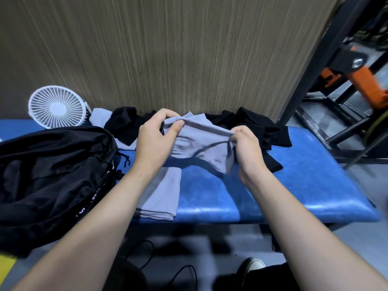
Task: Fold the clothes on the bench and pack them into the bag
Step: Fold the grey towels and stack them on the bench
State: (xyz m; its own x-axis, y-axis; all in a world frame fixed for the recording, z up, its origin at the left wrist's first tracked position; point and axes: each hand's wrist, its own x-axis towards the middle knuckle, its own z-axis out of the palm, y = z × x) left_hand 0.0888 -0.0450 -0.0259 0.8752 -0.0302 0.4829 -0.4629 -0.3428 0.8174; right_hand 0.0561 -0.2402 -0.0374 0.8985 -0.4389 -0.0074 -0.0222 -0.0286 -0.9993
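Note:
Above the blue bench (304, 185) I hold up a small grey garment (201, 143) with dark trim. My left hand (155, 139) pinches its upper left edge, and my right hand (245, 148) grips its right edge. A folded grey cloth (161, 194) lies on the bench below my left forearm. Black clothes (258, 131) and another grey piece (98, 118) are heaped at the back against the wall. The black bag (46, 175) sits on the left end of the bench.
A white fan (55, 106) stands behind the bag at the back left. A wood-grain wall (168, 49) runs behind the bench. A black and orange metal frame (346, 80) stands to the right. Cables (147, 259) and a shoe (252, 267) are on the floor.

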